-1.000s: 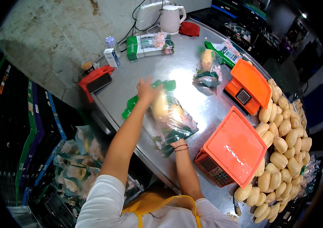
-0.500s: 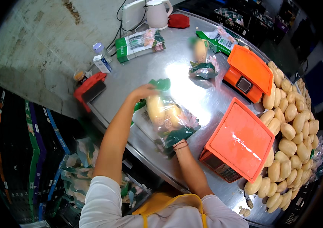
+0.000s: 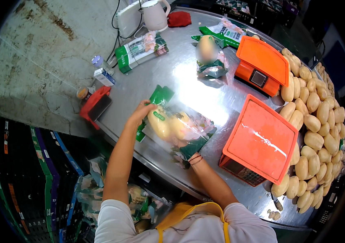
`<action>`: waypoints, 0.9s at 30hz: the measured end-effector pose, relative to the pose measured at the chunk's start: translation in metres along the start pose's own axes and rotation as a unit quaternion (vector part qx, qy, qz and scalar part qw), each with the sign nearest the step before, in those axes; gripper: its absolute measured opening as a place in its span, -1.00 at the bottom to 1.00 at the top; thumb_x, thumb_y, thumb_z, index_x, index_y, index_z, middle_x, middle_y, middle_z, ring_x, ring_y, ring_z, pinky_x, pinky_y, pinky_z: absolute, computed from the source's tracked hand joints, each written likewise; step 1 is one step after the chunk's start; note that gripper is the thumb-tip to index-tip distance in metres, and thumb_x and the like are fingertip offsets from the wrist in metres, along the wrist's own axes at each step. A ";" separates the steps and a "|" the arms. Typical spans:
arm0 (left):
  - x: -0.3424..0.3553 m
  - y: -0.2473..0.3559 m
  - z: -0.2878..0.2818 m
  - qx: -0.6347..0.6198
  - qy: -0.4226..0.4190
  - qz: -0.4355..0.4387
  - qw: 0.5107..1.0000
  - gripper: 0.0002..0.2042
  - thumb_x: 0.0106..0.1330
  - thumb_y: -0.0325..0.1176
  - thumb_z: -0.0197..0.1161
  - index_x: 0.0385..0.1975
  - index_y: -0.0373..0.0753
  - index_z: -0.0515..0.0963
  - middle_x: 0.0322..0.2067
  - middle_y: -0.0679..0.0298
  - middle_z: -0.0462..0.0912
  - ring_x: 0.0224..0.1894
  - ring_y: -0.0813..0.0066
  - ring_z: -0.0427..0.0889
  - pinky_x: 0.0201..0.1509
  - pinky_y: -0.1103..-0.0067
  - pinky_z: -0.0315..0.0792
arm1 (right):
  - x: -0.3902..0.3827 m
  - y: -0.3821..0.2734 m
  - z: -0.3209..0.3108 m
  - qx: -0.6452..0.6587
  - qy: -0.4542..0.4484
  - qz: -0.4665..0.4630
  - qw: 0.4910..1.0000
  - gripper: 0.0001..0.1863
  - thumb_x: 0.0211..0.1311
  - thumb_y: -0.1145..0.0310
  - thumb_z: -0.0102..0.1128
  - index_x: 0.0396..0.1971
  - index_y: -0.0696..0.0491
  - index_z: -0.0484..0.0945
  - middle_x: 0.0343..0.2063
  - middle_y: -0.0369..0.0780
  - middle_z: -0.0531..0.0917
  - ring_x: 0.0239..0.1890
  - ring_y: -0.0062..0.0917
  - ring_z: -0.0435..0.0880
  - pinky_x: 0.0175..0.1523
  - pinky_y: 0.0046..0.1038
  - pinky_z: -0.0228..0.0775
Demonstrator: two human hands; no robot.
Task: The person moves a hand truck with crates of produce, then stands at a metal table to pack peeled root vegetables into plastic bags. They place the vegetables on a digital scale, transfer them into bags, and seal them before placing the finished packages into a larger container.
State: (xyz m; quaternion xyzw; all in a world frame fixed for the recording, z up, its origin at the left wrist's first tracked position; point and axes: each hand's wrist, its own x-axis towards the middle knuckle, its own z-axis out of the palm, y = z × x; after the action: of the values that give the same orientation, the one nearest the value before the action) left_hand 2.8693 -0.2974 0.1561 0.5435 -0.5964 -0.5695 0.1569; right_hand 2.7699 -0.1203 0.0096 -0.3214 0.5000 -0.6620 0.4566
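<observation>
L hand (image 3: 143,110) pinches, as far as I can tell, the green top end of a clear plastic bag w/ printed dark-green bottom (image 3: 176,124), thumb & fingers bunched at its upper-left corner; R hand (image 3: 195,156) is at the opposite, dark-green end, fingers mostly hidden by film, so can't tell if they're spread or closed, or inside vs. under. The bag lies slanted btw the two, over the brushed stainless-steel table (image 3: 138,87), left of the scales, w/ smooth pale-yellow oblong roots (image 3: 158,124) inside. To handle it well, I'd take the weight from below w/ R & use L only to steady the film, b/c thin plastic prob. stretches or tears if the roots hang off one pinch; level is better than tipped, so they don't slide to one end. Re room: the table's near rim runs just below-left of the bag, so better not drag that way. Red-orange square-topped plastic scale (image 3: 260,139) sits near on the right, its corner close to R forearm; lift over, don't sweep. Smaller bright-orange scale (image 3: 263,60) is farther up-right, in front of the big pile of pale roots (image 3: 314,137). Most room is the shiny metal straight beyond the bag, up to the other part-filled clear bag (image 3: 213,69).
</observation>
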 end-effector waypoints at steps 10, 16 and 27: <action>-0.034 0.004 -0.011 -0.155 -0.130 -0.048 0.978 -0.66 0.06 -0.39 0.17 -0.15 -0.34 0.39 -0.24 0.22 0.53 -0.20 0.48 0.50 -0.10 0.57 0.38 | -0.030 -0.032 -0.023 -0.114 -0.156 -0.043 0.980 -0.51 0.24 0.17 -0.17 0.13 0.05 0.12 0.07 -0.15 0.29 0.07 -0.36 0.30 0.16 -0.34 0.16; -0.031 -0.017 -0.010 -0.107 -0.039 -0.015 0.993 -0.84 0.08 -0.44 0.20 -0.37 -0.38 0.50 -0.46 0.19 0.58 -0.47 0.48 0.55 -0.36 0.57 0.44 | -0.039 -0.059 -0.021 0.181 -0.176 0.273 0.928 -0.47 0.19 0.05 -0.17 0.07 0.08 0.23 0.01 -0.14 0.36 -0.01 -0.30 0.37 0.06 -0.24 0.25; -0.028 -0.032 0.007 0.349 0.196 0.092 0.912 -0.72 -0.09 -0.21 0.21 -0.41 -0.25 0.57 -0.50 0.11 0.59 -0.45 0.26 0.58 -0.29 0.42 0.40 | -0.025 0.005 -0.046 0.365 -0.311 0.239 0.844 -0.46 0.29 0.09 -0.40 0.13 0.15 0.09 0.10 -0.05 0.23 0.10 -0.17 0.26 0.18 -0.11 0.10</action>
State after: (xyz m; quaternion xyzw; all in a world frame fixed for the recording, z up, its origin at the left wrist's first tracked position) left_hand 2.8891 -0.2631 0.1389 0.6069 -0.7619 -0.1900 0.1230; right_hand 2.7402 -0.0804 -0.0082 -0.1912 0.1150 -0.5323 0.8166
